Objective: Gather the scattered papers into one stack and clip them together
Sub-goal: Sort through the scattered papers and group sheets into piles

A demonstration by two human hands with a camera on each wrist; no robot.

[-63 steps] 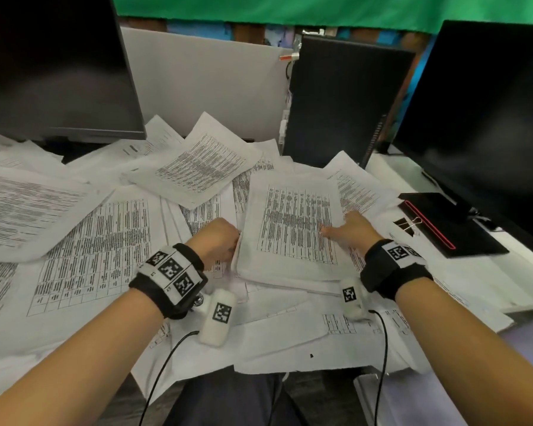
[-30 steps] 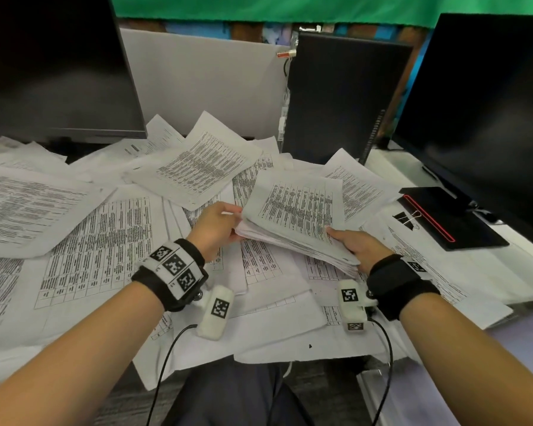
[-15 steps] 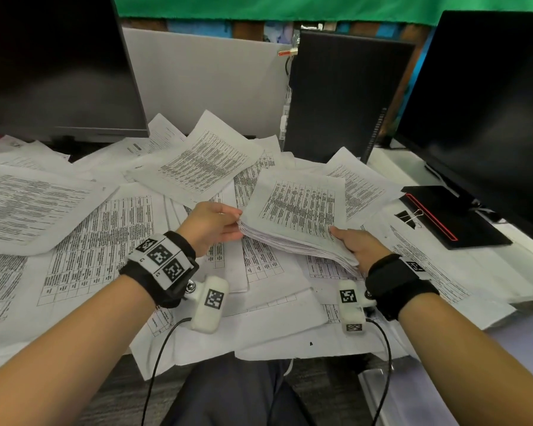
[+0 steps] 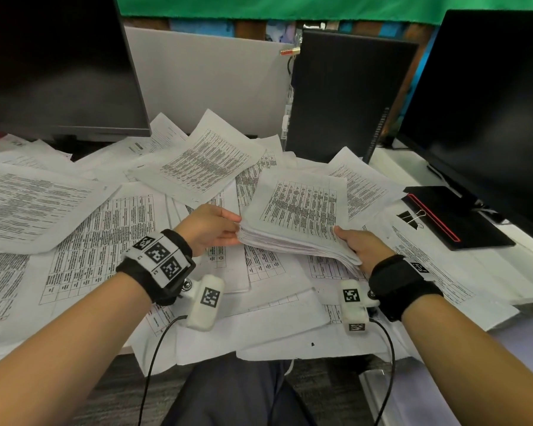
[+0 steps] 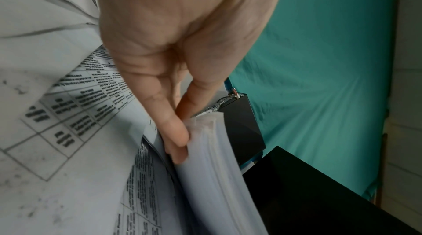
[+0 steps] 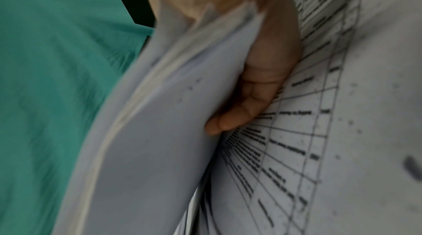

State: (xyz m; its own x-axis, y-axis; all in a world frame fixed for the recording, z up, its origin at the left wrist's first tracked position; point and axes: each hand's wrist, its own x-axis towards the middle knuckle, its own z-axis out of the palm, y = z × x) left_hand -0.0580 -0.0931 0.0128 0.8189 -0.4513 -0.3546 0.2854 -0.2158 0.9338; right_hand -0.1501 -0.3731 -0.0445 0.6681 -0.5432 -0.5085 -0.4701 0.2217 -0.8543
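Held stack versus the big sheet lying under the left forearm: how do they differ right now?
The held stack is many sheets thick, raised off the desk and tilted; the big sheet is a single page lying flat. The stack is gripped at both sides by the left hand and right hand; the sheet is untouched. Both carry printed tables.

Even, soft overhead light fills the head view, with faint shadows under the white printed paper sheets (image 4: 99,241). Straight edges bow outward toward the frame borders. Both wrist views are dimmer, motion-blurred and grainy, with nearby skin and paper edges out of focus.
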